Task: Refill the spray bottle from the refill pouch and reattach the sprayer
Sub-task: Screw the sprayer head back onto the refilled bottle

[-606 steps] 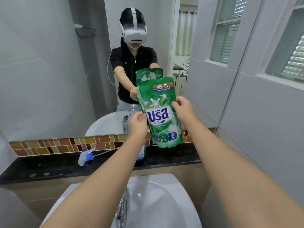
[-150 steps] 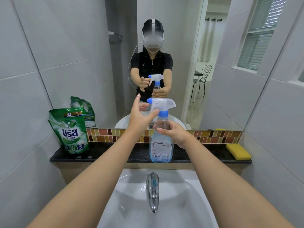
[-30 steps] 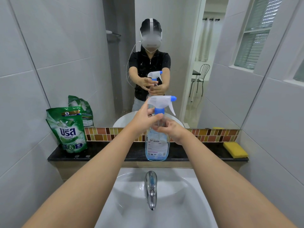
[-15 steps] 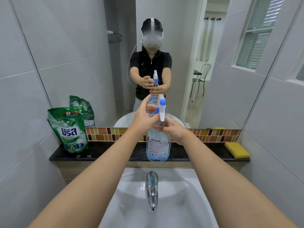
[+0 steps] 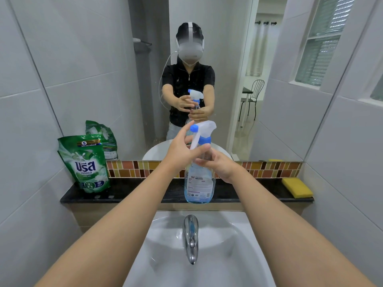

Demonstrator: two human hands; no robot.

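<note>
A clear spray bottle (image 5: 199, 186) with pale blue liquid stands upright on the black ledge (image 5: 145, 193) behind the sink. Its white and blue sprayer (image 5: 203, 131) sits on the neck, nozzle pointing left. My left hand (image 5: 182, 150) touches the sprayer's trigger and collar with thumb and fingertips, the other fingers spread. Around the bottle's shoulder from the right, my right hand (image 5: 220, 163) keeps a grip. The green refill pouch (image 5: 85, 162) stands upright at the left end of the ledge, leaning on the wall.
A white basin (image 5: 207, 255) with a chrome tap (image 5: 191, 235) lies below the ledge. A yellow sponge (image 5: 297, 187) rests at the ledge's right end. A mirror above the mosaic tile strip (image 5: 269, 168) reflects a person and the bottle. Tiled walls close in on both sides.
The sprayer has turned on the neck: its nozzle pointed right a second ago, toward me half a second ago, and now left. My left fingers have loosened; my right hand stays put.
</note>
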